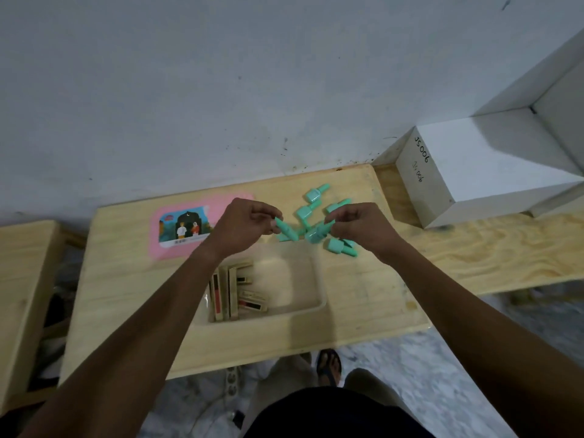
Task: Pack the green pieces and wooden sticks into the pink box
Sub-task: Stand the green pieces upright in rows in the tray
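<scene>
Fingers (274, 220) of your left hand (245, 224) are pinching one green piece (286, 228) by its narrow end, while your right hand (358, 227) is gripping another green piece (317, 233) the same way, both lifted just above the pile (311, 213) at the far side of the bench (126, 279). You are standing over the tray (319, 279), which is lying directly below your hands with the wooden sticks (235, 289) already gathered in its left end; its right half is bare. Carrying each piece straight down and laying it flat beside the sticks looks like the cleanest way to go, since the tapered ends will likely nest if you alternate them. The pieces are looking like smooth moulded plastic, mint coloured, each with a blocky square base narrowing to a rounded tip. The sticks are pale, flat and rectangular, some showing red and black panels. The pink lid (202, 226) with its printed picture is lying flat to the left, partly under your left wrist.
</scene>
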`<state>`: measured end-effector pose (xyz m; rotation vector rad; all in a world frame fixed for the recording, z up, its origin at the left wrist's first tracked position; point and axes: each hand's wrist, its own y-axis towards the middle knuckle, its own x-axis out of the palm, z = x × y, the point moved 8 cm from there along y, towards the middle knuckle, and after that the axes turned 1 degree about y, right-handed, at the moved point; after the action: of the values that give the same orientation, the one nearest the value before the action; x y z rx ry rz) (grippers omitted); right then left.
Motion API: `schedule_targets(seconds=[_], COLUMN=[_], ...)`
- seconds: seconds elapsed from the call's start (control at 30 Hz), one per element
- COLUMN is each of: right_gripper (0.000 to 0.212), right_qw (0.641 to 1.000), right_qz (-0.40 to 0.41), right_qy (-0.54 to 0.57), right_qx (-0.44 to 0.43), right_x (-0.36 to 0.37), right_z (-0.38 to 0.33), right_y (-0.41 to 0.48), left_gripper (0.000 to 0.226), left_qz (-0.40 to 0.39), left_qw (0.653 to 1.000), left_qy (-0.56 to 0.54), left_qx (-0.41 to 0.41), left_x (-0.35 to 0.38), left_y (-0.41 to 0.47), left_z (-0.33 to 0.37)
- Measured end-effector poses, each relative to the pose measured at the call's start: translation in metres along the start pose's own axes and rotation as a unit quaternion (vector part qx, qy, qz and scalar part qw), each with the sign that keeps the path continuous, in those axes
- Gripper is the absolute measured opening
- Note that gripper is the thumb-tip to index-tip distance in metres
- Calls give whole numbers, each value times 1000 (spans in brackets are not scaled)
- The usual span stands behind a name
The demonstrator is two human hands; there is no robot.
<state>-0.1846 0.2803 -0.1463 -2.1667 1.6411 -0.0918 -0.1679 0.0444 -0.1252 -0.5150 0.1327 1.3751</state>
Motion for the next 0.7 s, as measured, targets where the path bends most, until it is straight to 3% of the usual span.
schedule_targets(seconds=[0.17,0.3,0.4,0.53,0.7], right_gripper=[21,22,21,20,16], right_qw=[967,934,881,816,812], right_qz=[-64,-66,-79,-32,-7], right_qy=[-238,-329,-421,-514,-524], right_qx=[-65,-121,-199,-263,-257], right_x=[41,63,81,89,88], right_z=[-8,-3,-3,-4,5], right_y=[0,0,-5,-11,-6], left_gripper=[27,28,27,25,22], left_qz=[-24,-24,-7,2,24], left_qw=[993,987,984,984,984], left_qy=[117,157,173,166,170], left_qx=[19,27,37,56,50], left_x=[10,28,42,56,60], left_y=[-21,-26,-27,-26,-20], left_z=[-17,-39,-50,-57,-66])
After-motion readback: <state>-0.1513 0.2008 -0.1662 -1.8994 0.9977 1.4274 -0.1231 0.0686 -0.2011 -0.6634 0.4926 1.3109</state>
